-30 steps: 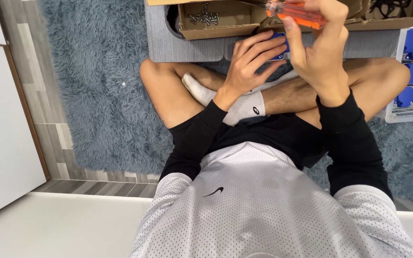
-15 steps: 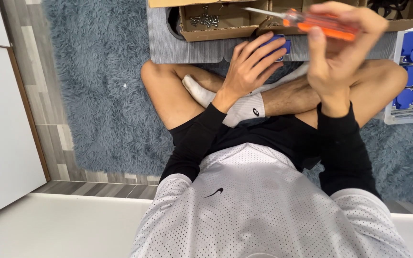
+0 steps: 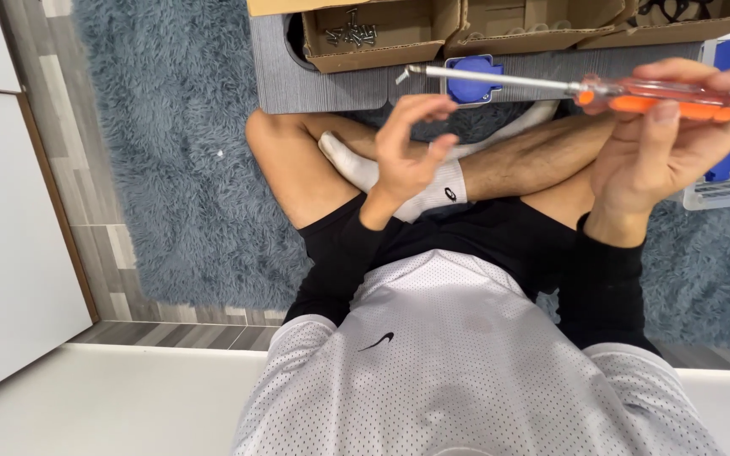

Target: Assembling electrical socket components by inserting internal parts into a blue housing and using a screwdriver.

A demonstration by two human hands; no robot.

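My right hand grips an orange-handled screwdriver and holds it level, its metal shaft pointing left with a small screw at the tip. My left hand hovers above my crossed legs with fingers apart and holding nothing, just below the shaft. A blue round socket part lies on a grey board beyond the hands, partly behind the shaft.
Open cardboard boxes stand on the grey board, one holding several loose screws. At the right edge is a clear tray of blue parts. I sit on a grey-blue shaggy rug; a white cabinet stands at left.
My right hand swung the screwdriver from pointing away to lying level, tip to the left. My left hand came off the blue part and opened.
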